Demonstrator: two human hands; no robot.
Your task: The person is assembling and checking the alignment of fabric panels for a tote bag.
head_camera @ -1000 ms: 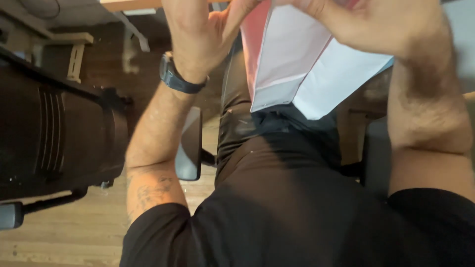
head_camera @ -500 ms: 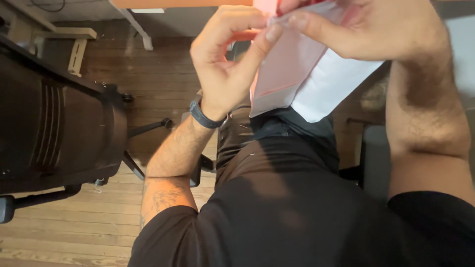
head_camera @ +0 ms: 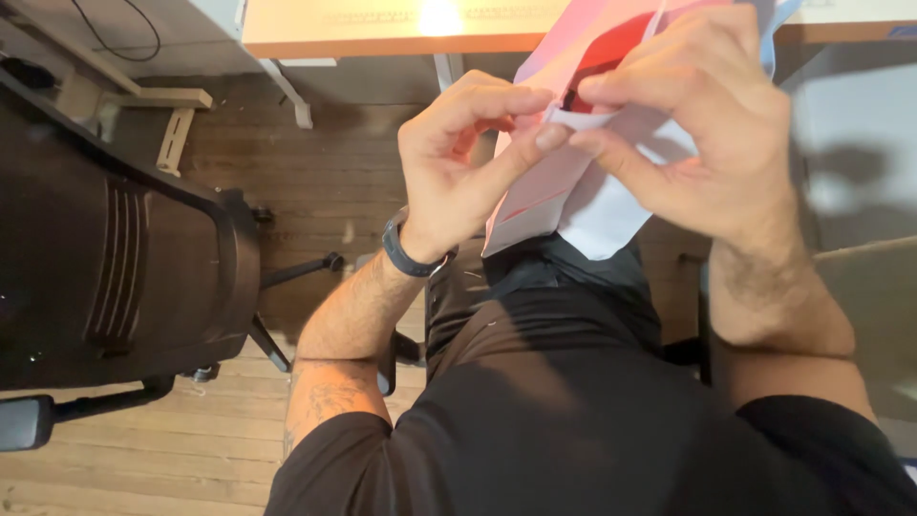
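Both your left hand point(head_camera: 458, 172) and right hand point(head_camera: 707, 134) pinch the pink folded paper point(head_camera: 540, 191) at its top; its long axis hangs down from your fingertips.

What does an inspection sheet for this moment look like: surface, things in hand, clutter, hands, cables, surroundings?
Surface: wooden desk edge at the top, lit by a glare spot; plank floor below.
Things in hand: pink and white folded paper, held up over the lap, with a red patch near the top.
Clutter: nothing seen.
Hands: left hand pinches the paper's edge between thumb and forefinger; right hand grips it from the other side. A dark wristband sits on the left wrist.
Cables: one dark cable on the grey surface at top left.
Surroundings: black office chair on the left, wooden frame pieces on the floor.
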